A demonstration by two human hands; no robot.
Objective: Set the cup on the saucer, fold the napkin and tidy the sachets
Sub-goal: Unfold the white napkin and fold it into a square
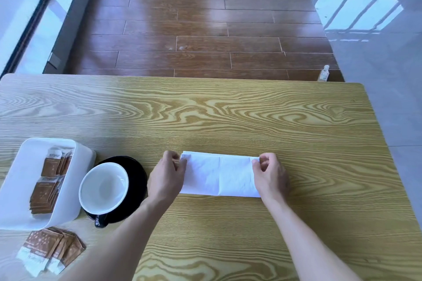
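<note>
A white napkin [219, 174] lies folded into a wide rectangle in the middle of the wooden table [228, 109]. My left hand [167, 178] pinches its far left corner and my right hand [269, 174] pinches its far right corner. To the left, a cup [104, 187], white inside and black outside, stands on a black saucer [137, 180], handle toward me. A white tray [20, 187] at the far left holds several brown sachets [49, 180]. More brown sachets [50, 251] lie loose on the table in front of the tray.
The table's far edge runs across the view, with a brown plank floor [205, 29] beyond it. A small clear bottle [323, 73] stands on the floor past the far right corner. Glass panels and railings flank both sides.
</note>
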